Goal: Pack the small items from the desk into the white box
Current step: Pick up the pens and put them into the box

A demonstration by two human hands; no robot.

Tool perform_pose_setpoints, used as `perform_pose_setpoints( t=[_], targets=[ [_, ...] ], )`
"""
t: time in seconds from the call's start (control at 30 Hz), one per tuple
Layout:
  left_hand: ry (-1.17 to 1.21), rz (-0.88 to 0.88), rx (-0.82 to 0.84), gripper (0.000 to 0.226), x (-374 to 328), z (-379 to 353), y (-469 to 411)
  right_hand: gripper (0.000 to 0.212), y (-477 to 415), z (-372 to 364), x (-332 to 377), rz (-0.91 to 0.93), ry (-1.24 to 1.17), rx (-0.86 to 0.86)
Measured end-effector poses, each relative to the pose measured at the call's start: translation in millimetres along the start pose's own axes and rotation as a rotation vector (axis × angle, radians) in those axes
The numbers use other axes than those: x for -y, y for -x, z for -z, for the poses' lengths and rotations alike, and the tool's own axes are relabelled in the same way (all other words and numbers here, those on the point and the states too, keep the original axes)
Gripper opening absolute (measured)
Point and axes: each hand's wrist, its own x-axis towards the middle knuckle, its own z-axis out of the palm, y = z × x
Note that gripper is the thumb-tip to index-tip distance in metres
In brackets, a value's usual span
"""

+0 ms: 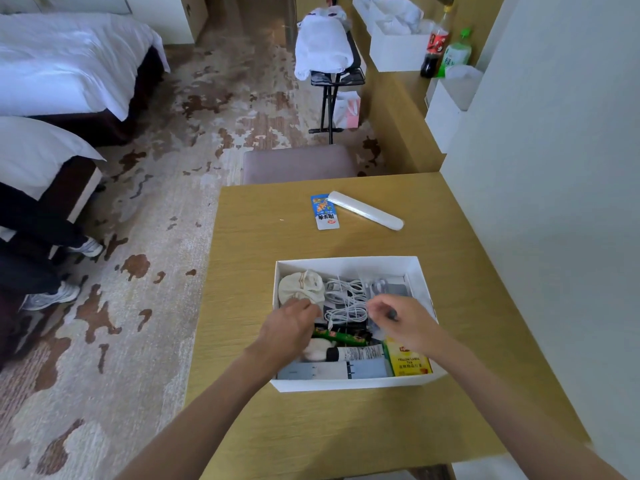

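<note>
The white box (pixel 420 271) sits on the wooden desk (pixel 263 237), holding a cream sock (pixel 299 285), a coiled white cable (pixel 346 296), a green packet (pixel 341 337), a tube (pixel 360 353) and a yellow tea box (pixel 410 362). Both my hands are inside it. My left hand (pixel 289 323) curls its fingers on the near edge of the sock. My right hand (pixel 398 318) pinches strands of the white cable. Beyond the box, a blue and white packet (pixel 325 212) and a long white case (pixel 365 210) lie on the desk.
A padded stool (pixel 299 164) stands at the desk's far edge. The wall (pixel 554 202) runs along the right. Beds (pixel 69 64) and a seated person's legs and sneakers (pixel 52 296) are at the left. A luggage rack (pixel 332 74) stands behind, beside a counter with bottles (pixel 438 43).
</note>
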Motion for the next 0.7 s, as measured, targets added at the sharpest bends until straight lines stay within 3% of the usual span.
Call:
perform_pose_setpoints(
  t=[0.13,0.4,0.53,0.7],
  targets=[
    [0.053,-0.018,-0.150,0.021,17.3,20.5,-22.6,0.018,-16.8,18.5,13.5,0.029,-0.029,-0.126],
    [0.284,0.305,-0.166,0.023,68.3,24.8,-86.1,0.022,-82.6,44.3,27.1,0.026,0.059,-0.147],
    [0.430,0.414,-0.126,0.022,96.4,24.5,-114.6,0.021,-128.7,42.9,20.5,0.025,0.149,-0.057],
    [0.488,0.515,-0.004,0.023,135.6,3.2,-137.8,0.021,-188.9,27.9,6.0,-0.089,0.241,0.220]
  ],
)
